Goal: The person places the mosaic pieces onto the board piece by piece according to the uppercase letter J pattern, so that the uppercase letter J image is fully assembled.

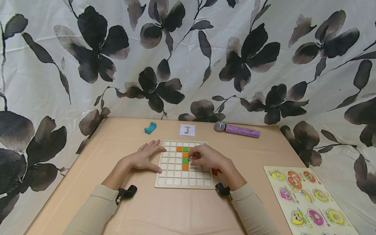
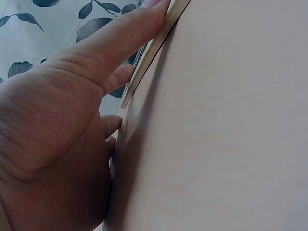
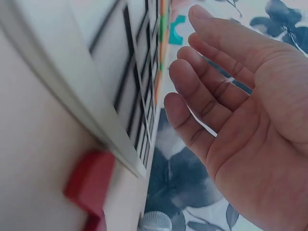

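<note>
A white gridded board point(image 1: 171, 181) in a pale wooden frame lies in front of me. Orange tiles point(image 1: 185, 167) and green tiles point(image 1: 185, 160) sit in a column and along a row near its top. At the board's left edge rests my left hand point(image 1: 144, 157), fingers spread and thumb on the frame; the left wrist view shows the thumb point(image 2: 120, 41) along the wooden rim. Over the right half hovers my right hand point(image 1: 210, 156), fingertips close to the coloured column. Its fingers are loosely bent in the right wrist view, with nothing showing between them.
Beside the board's right edge lies a red piece point(image 3: 91, 178), partly behind my right hand in the head view. Farther back are a teal bridge-shaped piece point(image 1: 150, 128), a small pattern card point(image 1: 187, 130) and a purple glittery microphone point(image 1: 239, 129). A fruit sticker sheet point(image 1: 305, 202) lies at right.
</note>
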